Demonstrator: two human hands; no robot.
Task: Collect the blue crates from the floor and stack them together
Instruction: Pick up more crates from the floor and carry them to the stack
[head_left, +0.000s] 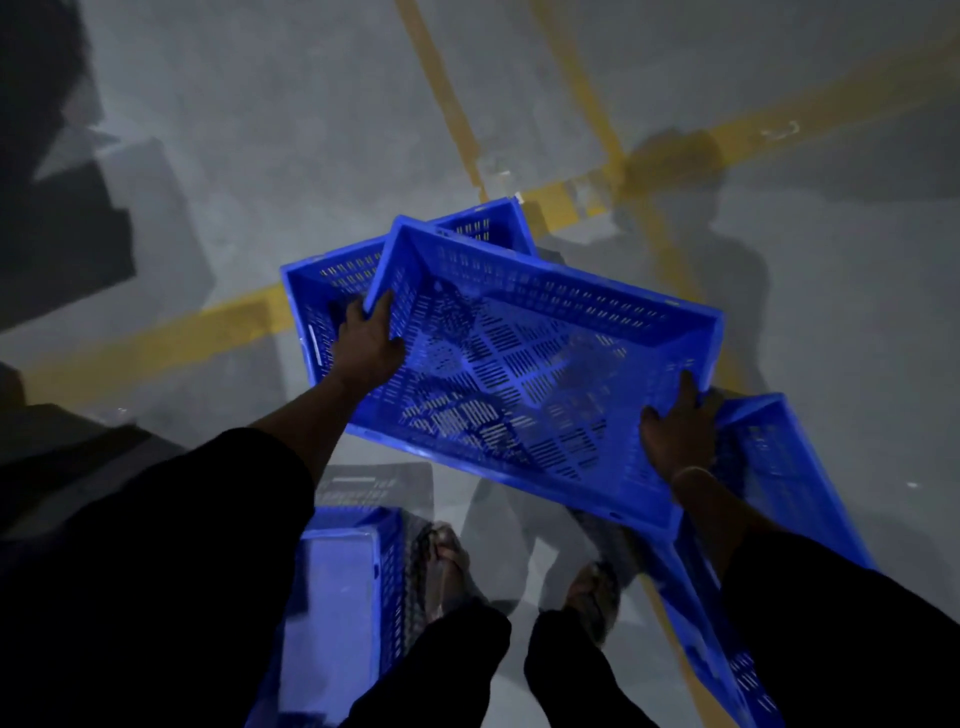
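Above the grey floor, a blue crate spans both hands' grip.

The person wore loose black sleeves ending at mid-forearm, leaving both forearms bare. A thin pale bangle circled the right wrist. Dark trousers and open strapped sandals showed below.
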